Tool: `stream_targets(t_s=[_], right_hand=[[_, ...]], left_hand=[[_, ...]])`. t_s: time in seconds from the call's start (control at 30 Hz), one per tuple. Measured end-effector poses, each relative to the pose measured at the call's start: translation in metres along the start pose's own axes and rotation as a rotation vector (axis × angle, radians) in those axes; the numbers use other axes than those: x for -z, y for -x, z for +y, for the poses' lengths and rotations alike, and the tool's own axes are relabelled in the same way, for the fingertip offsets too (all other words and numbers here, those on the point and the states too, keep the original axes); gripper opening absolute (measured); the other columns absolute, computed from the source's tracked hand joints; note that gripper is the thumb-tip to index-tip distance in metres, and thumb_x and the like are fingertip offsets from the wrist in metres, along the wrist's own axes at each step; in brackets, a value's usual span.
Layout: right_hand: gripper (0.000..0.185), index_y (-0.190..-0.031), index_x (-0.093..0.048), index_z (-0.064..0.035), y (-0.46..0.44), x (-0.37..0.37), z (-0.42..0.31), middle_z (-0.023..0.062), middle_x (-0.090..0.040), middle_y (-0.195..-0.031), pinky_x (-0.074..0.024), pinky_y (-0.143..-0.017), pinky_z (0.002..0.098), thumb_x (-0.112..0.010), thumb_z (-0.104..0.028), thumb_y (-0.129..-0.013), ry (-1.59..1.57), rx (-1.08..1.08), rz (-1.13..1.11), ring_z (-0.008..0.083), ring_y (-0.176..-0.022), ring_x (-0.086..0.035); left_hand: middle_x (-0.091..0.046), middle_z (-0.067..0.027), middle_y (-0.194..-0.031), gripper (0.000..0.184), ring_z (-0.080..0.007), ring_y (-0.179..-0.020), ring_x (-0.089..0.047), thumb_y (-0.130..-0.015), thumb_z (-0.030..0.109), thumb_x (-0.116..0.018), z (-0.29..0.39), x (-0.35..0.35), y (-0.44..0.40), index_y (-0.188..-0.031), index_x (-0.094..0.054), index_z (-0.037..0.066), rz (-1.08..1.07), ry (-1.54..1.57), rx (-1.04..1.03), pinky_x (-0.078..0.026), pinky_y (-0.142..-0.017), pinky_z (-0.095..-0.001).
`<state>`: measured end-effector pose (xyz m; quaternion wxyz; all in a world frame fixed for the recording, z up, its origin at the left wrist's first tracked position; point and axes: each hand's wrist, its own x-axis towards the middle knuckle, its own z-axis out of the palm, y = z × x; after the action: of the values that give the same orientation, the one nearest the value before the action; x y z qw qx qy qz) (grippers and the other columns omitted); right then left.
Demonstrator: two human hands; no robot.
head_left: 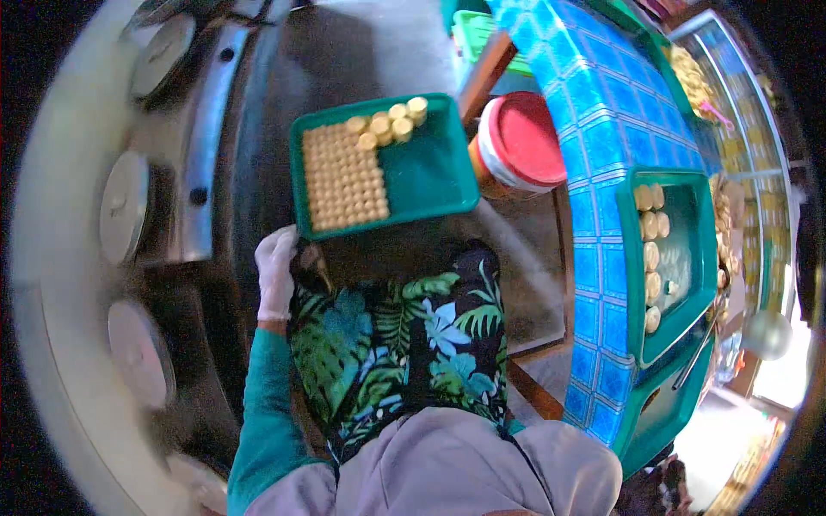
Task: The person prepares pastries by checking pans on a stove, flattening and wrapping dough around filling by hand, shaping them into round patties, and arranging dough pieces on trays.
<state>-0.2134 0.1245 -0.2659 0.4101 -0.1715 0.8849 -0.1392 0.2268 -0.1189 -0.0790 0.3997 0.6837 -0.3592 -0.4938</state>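
My left hand (277, 268), in a thin white glove with a green sleeve behind it, is closed beside the lower left corner of a green tray (426, 181). Whether its fingers grip the tray rim or just come close to it, I cannot tell. Rows of small round pale-brown pieces (346, 182) fill the tray's left part. Several larger yellowish round pieces (396, 125) stand along its far side. My right hand is out of view; only a bit of green sleeve shows by my right side.
On the right runs a blue tiled counter (592, 258) with another green tray (635, 275) holding pale round pieces (651, 258). A bucket with a red lid (527, 138) stands below it. Along the left is a surface with round metal lids (125, 206).
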Motion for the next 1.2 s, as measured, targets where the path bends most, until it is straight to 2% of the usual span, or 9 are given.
stream_targets(t_s=[0.33, 0.7, 0.77, 0.83, 0.93, 0.97, 1.03, 1.13, 1.2], right_hand=[[0.024, -0.099, -0.065, -0.0021, 0.018, -0.013, -0.014, 0.0135, -0.062, -0.092, -0.0462, -0.069, 0.0425, -0.049, -0.016, -0.089, -0.031, -0.039, 0.02, 0.0289, -0.078, -0.058], [0.023, -0.102, -0.064, 0.0004, 0.013, 0.011, -0.012, 0.0185, -0.063, -0.103, -0.0469, -0.079, 0.0474, -0.048, -0.006, -0.086, -0.334, 0.15, 0.135, 0.0354, -0.088, -0.06], [0.024, -0.102, -0.064, 0.0008, 0.022, 0.054, -0.025, 0.0194, -0.064, -0.105, -0.047, -0.08, 0.0483, -0.048, -0.004, -0.086, -0.419, 0.377, 0.167, 0.0365, -0.09, -0.06], [0.033, -0.123, -0.056, -0.0003, 0.14, 0.13, -0.11, 0.0158, -0.061, -0.117, -0.0465, -0.09, 0.0431, -0.047, -0.011, -0.093, 0.063, 0.992, 0.246, 0.0334, -0.099, -0.059], [0.035, -0.119, -0.057, 0.0018, 0.231, 0.192, -0.166, 0.0199, -0.063, -0.107, -0.0477, -0.084, 0.0445, -0.055, -0.007, -0.085, 0.06, 1.427, 0.855, 0.0376, -0.091, -0.06], [0.036, -0.12, -0.057, 0.0025, 0.24, 0.205, -0.174, 0.0228, -0.061, -0.109, -0.0462, -0.087, 0.0445, -0.055, -0.009, -0.086, -0.003, 1.441, 1.102, 0.0387, -0.095, -0.058], [0.043, -0.124, -0.054, 0.0054, 0.254, 0.242, -0.2, 0.03, -0.057, -0.115, -0.0391, -0.096, 0.0474, -0.057, -0.01, -0.085, 0.057, 1.007, 1.427, 0.0449, -0.105, -0.052], [0.048, -0.128, -0.05, 0.0068, 0.191, 0.26, -0.198, 0.032, -0.051, -0.124, -0.0325, -0.102, 0.0481, -0.058, -0.012, -0.085, -0.162, 0.716, 1.347, 0.0458, -0.115, -0.047], [0.052, -0.129, -0.051, 0.0049, 0.167, 0.267, -0.198, 0.0277, -0.054, -0.126, -0.0381, -0.1, 0.0434, -0.064, -0.01, -0.08, -0.471, 0.632, 1.062, 0.041, -0.117, -0.051]], left_hand=[[-0.067, -0.0082, -0.1, 0.038, -0.0135, -0.088, -0.061, -0.086, 0.027, -0.063, 0.01, 0.008, -0.005, -0.11, -0.063, -0.002, 0.006, 0.158, 0.075, -0.047, -0.077, -0.027], [-0.061, -0.0143, -0.112, 0.043, -0.021, -0.099, -0.061, -0.092, 0.026, -0.058, 0.056, -0.03, 0.043, -0.121, -0.055, -0.005, 0.076, 0.259, -0.235, -0.05, -0.085, -0.031], [-0.062, -0.0138, -0.109, 0.044, -0.0215, -0.099, -0.062, -0.093, 0.029, -0.057, 0.074, -0.05, 0.063, -0.12, -0.056, -0.005, 0.021, 0.217, -0.29, -0.051, -0.083, -0.0307], [-0.063, -0.0136, -0.108, 0.043, -0.0213, -0.098, -0.063, -0.093, 0.029, -0.056, 0.076, -0.068, 0.072, -0.119, -0.057, -0.005, -0.1, 0.2, -0.313, -0.051, -0.082, -0.0311], [-0.065, -0.012, -0.104, 0.042, -0.0193, -0.094, -0.063, -0.094, 0.03, -0.055, 0.1, -0.125, 0.097, -0.118, -0.058, -0.004, -0.34, 0.233, -0.289, -0.052, -0.08, -0.0315], [-0.064, -0.0125, -0.105, 0.043, -0.0199, -0.095, -0.063, -0.094, 0.03, -0.054, 0.114, -0.146, 0.111, -0.12, -0.057, -0.003, -0.435, 0.238, -0.275, -0.052, -0.079, -0.0313], [-0.064, -0.0137, -0.106, 0.043, -0.0209, -0.094, -0.063, -0.095, 0.029, -0.053, 0.141, -0.188, 0.137, -0.122, -0.056, -0.003, -0.651, 0.255, -0.219, -0.054, -0.078, -0.0328], [-0.065, -0.0114, -0.103, 0.05, -0.0168, -0.079, -0.066, -0.094, 0.031, -0.057, 0.165, -0.249, 0.167, -0.131, -0.048, -0.002, -0.863, 0.315, -0.121, -0.055, -0.065, -0.0264], [-0.064, -0.0113, -0.104, 0.05, -0.0169, -0.077, -0.066, -0.093, 0.031, -0.058, 0.178, -0.281, 0.179, -0.13, -0.047, -0.002, -0.982, 0.398, -0.097, -0.055, -0.063, -0.0269]])
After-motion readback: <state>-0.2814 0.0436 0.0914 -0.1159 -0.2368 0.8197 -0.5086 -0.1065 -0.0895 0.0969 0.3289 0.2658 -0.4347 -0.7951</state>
